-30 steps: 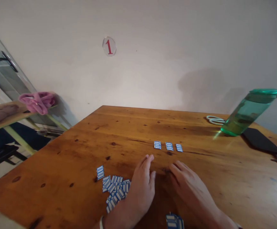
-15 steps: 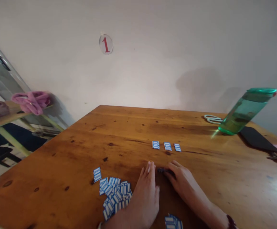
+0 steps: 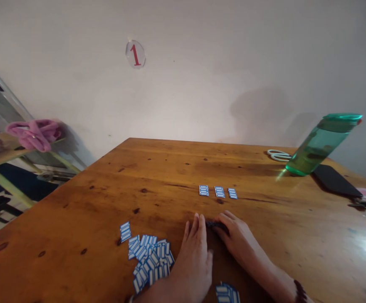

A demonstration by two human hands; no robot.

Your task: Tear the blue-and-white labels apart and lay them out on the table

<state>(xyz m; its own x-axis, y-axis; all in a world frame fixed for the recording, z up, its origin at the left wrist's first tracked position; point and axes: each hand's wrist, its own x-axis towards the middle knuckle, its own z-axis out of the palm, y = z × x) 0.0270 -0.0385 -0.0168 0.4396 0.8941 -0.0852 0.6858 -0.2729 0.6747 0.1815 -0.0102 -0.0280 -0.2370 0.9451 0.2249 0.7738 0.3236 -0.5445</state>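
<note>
Left hand (image 3: pixel 194 256) has straight, empty fingers beside the card pile (image 3: pixel 151 261); right hand (image 3: pixel 238 235) has fingers at a small dark thing (image 3: pixel 212 224), can't tell if they're gripping.

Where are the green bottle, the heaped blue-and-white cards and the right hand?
Green bottle (image 3: pixel 323 145): head view, middle of its see-through body.
Heaped blue-and-white cards (image 3: pixel 152 260): head view, middle of the heap.
Right hand (image 3: pixel 238 232): head view, back of the hand.
</note>
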